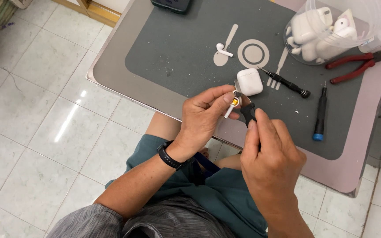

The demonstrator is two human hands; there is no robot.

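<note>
Left hand pinches the opened white earbud just over the table edge, right hand grips a black-handled blade against it — best worked gently, earbud steady.

Most of the small white earbud is hidden by the fingers of the left hand, just below the white charging case. The black tool's handle is covered by the right hand. Above the case, a dark phone is cut off by the top edge. Parts inside the clear plastic tub are blurred.
</note>
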